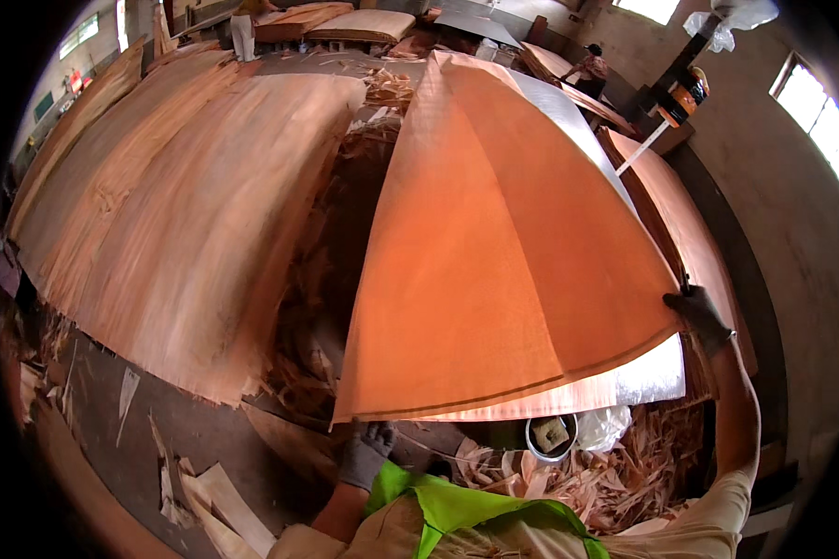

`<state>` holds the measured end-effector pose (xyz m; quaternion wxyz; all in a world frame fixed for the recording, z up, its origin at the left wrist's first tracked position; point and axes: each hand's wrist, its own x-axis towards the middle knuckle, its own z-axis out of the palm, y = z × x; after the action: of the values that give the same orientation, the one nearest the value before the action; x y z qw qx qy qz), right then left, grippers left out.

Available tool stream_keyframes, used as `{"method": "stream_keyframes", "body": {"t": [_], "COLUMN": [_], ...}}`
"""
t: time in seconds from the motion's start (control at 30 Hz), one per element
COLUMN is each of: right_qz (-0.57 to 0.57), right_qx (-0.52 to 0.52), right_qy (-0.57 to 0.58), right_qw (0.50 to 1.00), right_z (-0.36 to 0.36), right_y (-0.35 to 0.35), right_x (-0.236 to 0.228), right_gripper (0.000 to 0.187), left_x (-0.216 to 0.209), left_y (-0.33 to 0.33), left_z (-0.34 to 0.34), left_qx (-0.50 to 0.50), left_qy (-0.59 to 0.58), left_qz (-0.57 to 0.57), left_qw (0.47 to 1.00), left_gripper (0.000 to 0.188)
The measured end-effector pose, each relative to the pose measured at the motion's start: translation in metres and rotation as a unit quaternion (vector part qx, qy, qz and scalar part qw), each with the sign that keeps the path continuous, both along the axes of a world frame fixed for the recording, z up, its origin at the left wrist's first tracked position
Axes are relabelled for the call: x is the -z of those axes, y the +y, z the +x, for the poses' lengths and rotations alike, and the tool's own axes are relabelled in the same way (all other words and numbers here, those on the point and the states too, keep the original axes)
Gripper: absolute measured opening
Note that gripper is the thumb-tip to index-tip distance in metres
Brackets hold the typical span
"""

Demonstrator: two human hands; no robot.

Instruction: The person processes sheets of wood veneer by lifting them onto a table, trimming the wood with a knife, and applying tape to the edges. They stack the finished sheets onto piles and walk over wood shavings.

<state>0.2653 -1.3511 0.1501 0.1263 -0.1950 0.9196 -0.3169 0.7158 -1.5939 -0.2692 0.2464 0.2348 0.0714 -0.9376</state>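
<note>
A large orange-brown wood veneer sheet (494, 252) stretches away from me, its near edge lifted and bowed. My left hand (368, 452), in a grey glove, is closed on its near left corner. At the near right corner my right hand (699, 315), in a dark glove, grips the sheet's edge, arm held out wide. A small dark tip rises by the right fingers; I cannot make out what it is. Below the sheet, a shiny silver surface (657, 373) shows along the right, with paler veneer beside it.
A broad stack of veneer (177, 224) lies to the left, another stack (680, 224) to the right. Near my body stand a round pail (552, 454) and a heap of veneer scraps (615, 489). An orange-and-black device (685, 98) hangs at upper right. Two people work farther back.
</note>
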Motion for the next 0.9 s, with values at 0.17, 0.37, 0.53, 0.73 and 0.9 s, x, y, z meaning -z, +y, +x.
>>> {"method": "stream_keyframes", "body": {"t": [0.17, 0.37, 0.53, 0.73, 0.9], "right_qz": [-0.033, -0.15, -0.157, -0.2, -0.165], "right_qx": [-0.003, 0.036, 0.04, 0.053, 0.068], "right_qy": [0.03, -0.03, -0.046, -0.033, 0.011], "right_qw": [0.999, 0.988, 0.986, 0.978, 0.984], "right_z": [0.018, 0.016, 0.005, -0.028, -0.099], "right_y": [0.041, 0.178, 0.321, 0.42, 0.452], "right_x": [-0.021, 0.026, 0.077, 0.136, 0.169], "right_gripper": [0.022, 0.012, 0.014, 0.011, 0.009], "left_x": [0.054, 0.02, 0.029, -0.011, -0.077], "left_y": [-0.007, 0.039, 0.101, 0.14, 0.179], "left_z": [0.022, 0.031, 0.051, 0.028, -0.076], "left_qx": [-0.166, -0.184, -0.218, -0.227, -0.142], "left_qy": [-0.08, -0.128, -0.244, -0.248, -0.203], "left_qz": [0.017, -0.205, -0.222, -0.254, -0.277], "left_qw": [0.983, 0.953, 0.919, 0.907, 0.928], "left_gripper": [0.035, 0.053, 0.055, 0.053, 0.051]}}
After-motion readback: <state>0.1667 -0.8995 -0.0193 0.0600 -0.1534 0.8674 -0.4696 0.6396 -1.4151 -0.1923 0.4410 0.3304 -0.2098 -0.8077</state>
